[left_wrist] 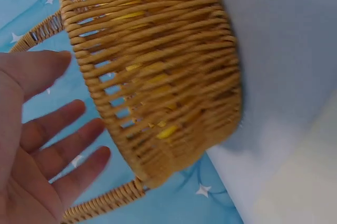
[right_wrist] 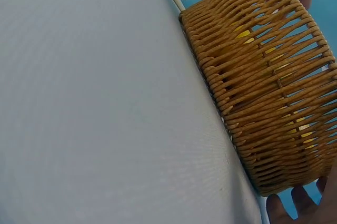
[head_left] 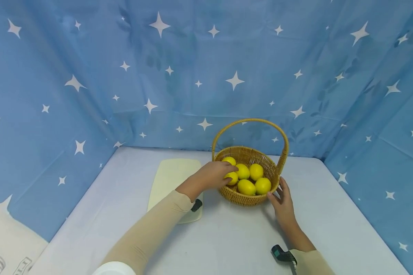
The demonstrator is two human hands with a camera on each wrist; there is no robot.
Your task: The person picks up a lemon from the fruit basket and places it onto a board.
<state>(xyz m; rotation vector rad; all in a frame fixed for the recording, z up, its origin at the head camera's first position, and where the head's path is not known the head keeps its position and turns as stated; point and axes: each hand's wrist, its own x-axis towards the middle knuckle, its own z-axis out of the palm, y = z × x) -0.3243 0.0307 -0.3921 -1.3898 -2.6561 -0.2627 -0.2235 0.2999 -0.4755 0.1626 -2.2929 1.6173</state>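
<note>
Several yellow lemons (head_left: 246, 187) lie in a woven wicker basket (head_left: 241, 199) with a tall arched handle. Reaching over the basket's left rim, my left hand (head_left: 213, 175) has its fingertips at the lemons on that side. Its fingers look spread and fairly straight beside the rim in the left wrist view, where the basket wall (left_wrist: 158, 77) hides most of the fruit. My right hand (head_left: 285, 206) rests against the basket's right side, thumb near the rim and fingers spread along the outer wall. Only some fingertips (right_wrist: 303, 201) of it show in the right wrist view.
A cream cutting board (head_left: 161, 183) lies left of the basket, partly under my left forearm. The white table (head_left: 234, 240) meets a blue curtain (head_left: 192, 68) with white stars behind and at the sides. A small black device (head_left: 280, 253) sits at my right wrist.
</note>
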